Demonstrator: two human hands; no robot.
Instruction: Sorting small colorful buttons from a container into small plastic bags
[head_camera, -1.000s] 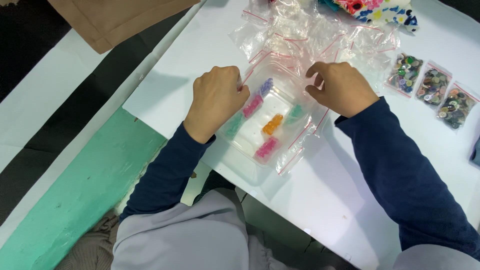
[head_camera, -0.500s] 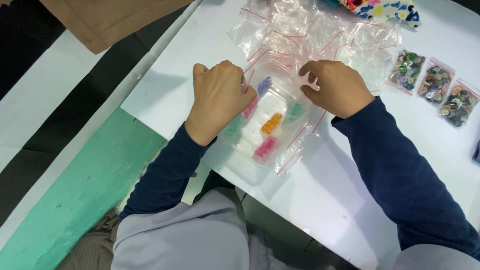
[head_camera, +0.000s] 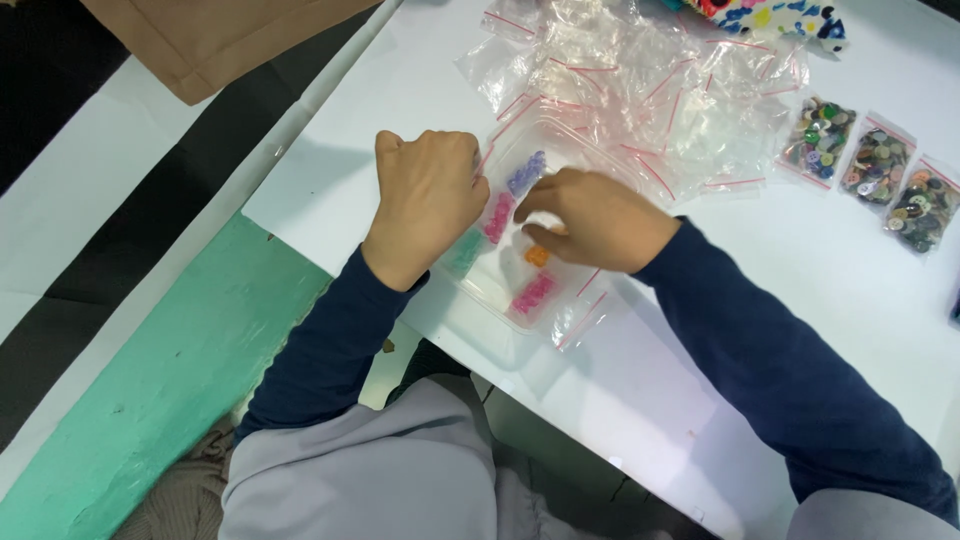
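My right hand (head_camera: 600, 220) had moved in over the clear bag (head_camera: 520, 290) of coloured pieces (head_camera: 532, 294), fingers curled; what it gripped, I couldn't tell. My left hand (head_camera: 430, 195) stayed fisted on the bag's edge.

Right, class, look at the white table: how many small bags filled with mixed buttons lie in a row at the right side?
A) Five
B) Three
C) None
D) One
B: three small clear bags of mixed buttons lie side by side on the white table, right of the pile of empty zip bags and beyond the right hand.
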